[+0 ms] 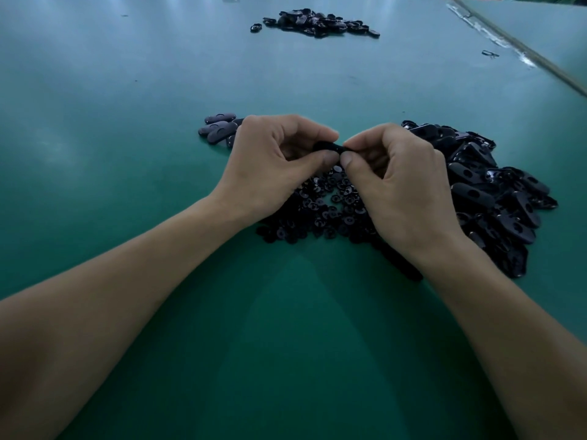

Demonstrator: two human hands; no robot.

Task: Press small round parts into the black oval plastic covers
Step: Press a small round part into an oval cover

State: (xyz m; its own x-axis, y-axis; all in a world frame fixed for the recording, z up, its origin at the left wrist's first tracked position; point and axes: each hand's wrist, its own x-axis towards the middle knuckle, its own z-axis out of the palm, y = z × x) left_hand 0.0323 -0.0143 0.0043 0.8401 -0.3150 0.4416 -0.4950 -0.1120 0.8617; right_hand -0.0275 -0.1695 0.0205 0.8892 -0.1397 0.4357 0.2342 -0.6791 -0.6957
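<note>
My left hand [270,163] and my right hand [400,182] meet above the table's middle and both pinch one black oval cover [328,147] between thumbs and fingers. Most of that cover is hidden by the fingers. Below the hands lies a spread of small round black parts [320,208]. A big heap of black oval covers [495,192] sits to the right of my right hand. Behind my left hand lie a few covers in a small group [219,128].
The green table [127,154] stretches far ahead. Another pile of black covers [317,22] lies at the far middle, and one stray piece [490,54] sits near a taped seam [508,39] at the far right.
</note>
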